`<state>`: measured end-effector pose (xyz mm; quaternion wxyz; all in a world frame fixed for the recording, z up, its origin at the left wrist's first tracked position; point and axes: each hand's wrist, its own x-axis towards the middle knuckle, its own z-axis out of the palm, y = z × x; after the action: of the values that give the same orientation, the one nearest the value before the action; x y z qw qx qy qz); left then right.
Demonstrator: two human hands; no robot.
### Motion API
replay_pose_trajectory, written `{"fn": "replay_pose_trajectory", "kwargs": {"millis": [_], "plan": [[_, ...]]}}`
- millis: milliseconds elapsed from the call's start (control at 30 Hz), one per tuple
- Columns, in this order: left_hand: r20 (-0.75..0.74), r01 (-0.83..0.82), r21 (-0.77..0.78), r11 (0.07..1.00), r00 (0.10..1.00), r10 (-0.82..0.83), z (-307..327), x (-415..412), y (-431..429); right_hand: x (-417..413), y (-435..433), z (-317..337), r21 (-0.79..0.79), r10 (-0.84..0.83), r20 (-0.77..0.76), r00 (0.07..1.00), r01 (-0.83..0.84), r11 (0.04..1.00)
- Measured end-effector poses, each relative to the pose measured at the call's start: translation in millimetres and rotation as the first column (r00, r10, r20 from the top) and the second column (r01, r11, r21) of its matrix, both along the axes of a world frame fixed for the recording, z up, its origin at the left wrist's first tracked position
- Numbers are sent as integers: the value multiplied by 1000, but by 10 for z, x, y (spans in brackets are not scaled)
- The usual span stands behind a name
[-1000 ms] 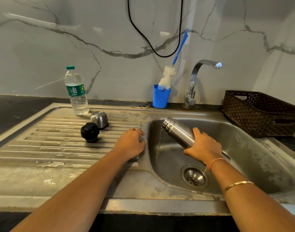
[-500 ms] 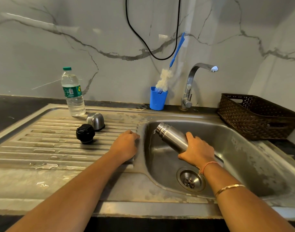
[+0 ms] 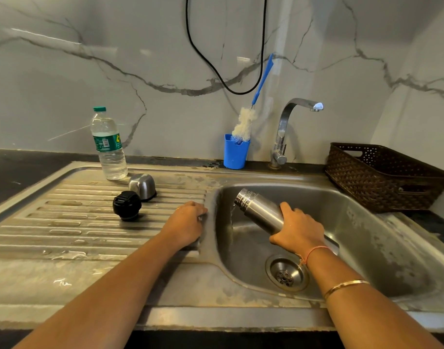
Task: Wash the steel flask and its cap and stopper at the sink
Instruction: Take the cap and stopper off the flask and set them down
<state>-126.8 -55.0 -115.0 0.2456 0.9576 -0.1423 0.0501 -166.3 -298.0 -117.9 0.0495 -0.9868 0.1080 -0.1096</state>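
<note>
Flask [image 3: 261, 210], gripped in the right hand [image 3: 298, 229], empties into the sink [image 3: 367, 238]; left hand [image 3: 185, 222] rests on its rim, fingers relaxed; brush [image 3: 243, 124] likely next.

The left forearm [image 3: 120, 285] and right forearm [image 3: 367, 306] are bare. Behind the right hand [image 3: 299, 230] the wrist wears 2 things: a thin orange thread bracelet [image 3: 314, 250] and, farther up, a thin shiny gold metal bangle [image 3: 345, 285].
</note>
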Motion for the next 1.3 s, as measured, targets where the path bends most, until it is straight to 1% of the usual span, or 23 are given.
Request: {"fn": "replay_pose_trajectory", "kwargs": {"millis": [600, 1033, 1300], "plan": [[4, -6, -48, 999, 1000, 6, -28, 17, 9, -33, 21, 3, -44, 5, 15, 1000, -4, 999], [23, 18, -8, 1000, 1000, -18, -56, 41, 16, -35, 25, -6, -52, 0, 16, 1000, 1, 999], [29, 45, -17, 999, 999, -45, -92, 81, 32, -32, 26, -4, -45, -5, 12, 1000, 6, 999]]}}
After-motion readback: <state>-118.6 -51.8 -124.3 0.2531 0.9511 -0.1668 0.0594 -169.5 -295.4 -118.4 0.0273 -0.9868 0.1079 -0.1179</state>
